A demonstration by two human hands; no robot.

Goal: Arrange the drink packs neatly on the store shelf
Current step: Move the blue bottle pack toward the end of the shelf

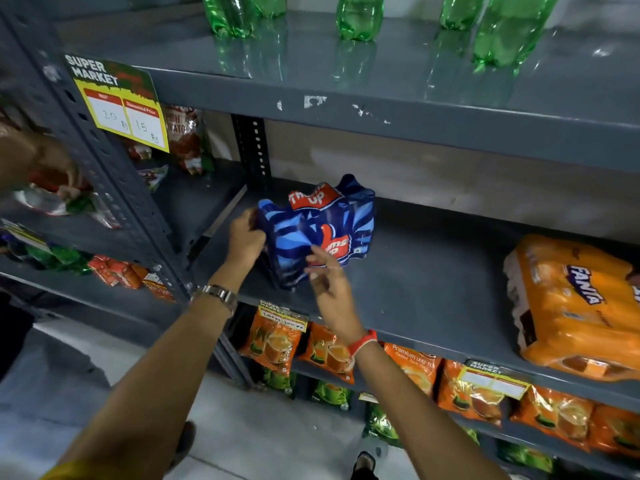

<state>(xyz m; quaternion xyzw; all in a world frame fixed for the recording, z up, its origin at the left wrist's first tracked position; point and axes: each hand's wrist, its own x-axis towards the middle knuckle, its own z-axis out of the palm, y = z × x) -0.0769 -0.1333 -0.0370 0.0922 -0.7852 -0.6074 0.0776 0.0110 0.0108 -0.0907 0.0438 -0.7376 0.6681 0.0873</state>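
A blue Thums Up drink pack (322,223) stands on the grey middle shelf (433,278) near its left end. My left hand (246,237) grips the pack's left side. My right hand (329,282) is at the pack's front lower edge, fingers spread, fingertips touching the wrap. An orange Fanta drink pack (571,306) lies on the same shelf at the far right, overhanging the front edge a little.
Green plastic bottles (360,15) stand on the shelf above. Orange tea packets (332,351) hang below the shelf edge. A price tag (121,102) is stuck to the left upright. Another person's hand (52,168) reaches into snack packets on the neighbouring rack, left.
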